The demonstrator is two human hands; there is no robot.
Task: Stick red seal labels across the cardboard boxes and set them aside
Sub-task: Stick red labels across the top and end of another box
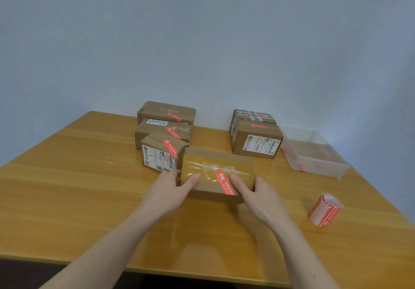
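Note:
A cardboard box (215, 167) wrapped in clear tape sits in the middle of the wooden table (89, 194). A red seal label (225, 183) runs slantwise over its top and front edge. My left hand (177, 190) grips the box's left end, thumb on top. At the right end, my right hand (253, 195) holds the box, its thumb lying beside the label. Three sealed boxes (165, 131) stand in a row behind on the left. A roll of red labels (325, 210) lies at the right.
Two more boxes (256, 136) stand at the back right, each bearing a red label. A clear plastic tub (314, 151) with red scraps inside sits at the far right edge. A pale wall rises behind the table.

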